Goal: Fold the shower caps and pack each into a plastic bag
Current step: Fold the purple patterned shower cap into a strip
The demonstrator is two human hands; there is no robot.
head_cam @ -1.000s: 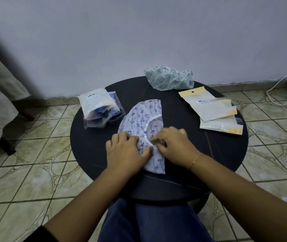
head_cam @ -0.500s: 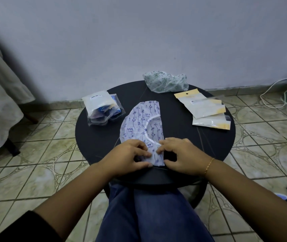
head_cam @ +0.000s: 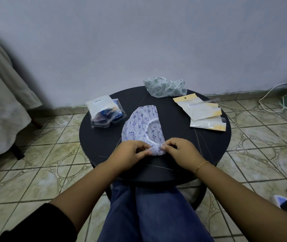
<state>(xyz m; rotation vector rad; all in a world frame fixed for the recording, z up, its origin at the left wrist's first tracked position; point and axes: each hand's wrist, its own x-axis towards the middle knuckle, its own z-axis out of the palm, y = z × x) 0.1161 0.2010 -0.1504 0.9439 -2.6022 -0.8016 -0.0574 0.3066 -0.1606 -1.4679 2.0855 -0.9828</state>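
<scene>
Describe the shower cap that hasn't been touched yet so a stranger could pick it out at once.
Start at the round black table in front of the wall. At its far edge, behind the yellow-trimmed empty bags, lies the green-patterned shower cap. Unlike the purple-printed cap, which lies flat at the table's centre in both hands' grip, this one is a crumpled heap with pale green flower-like marks, and no hand touches it.

A white cable [head_cam: 271,96] trails over the tiled floor [head_cam: 39,165].

Left hand [head_cam: 130,152] and right hand [head_cam: 181,151] are pinching the purple-patterned shower cap's [head_cam: 142,126] near end on the round black table [head_cam: 100,145].
</scene>
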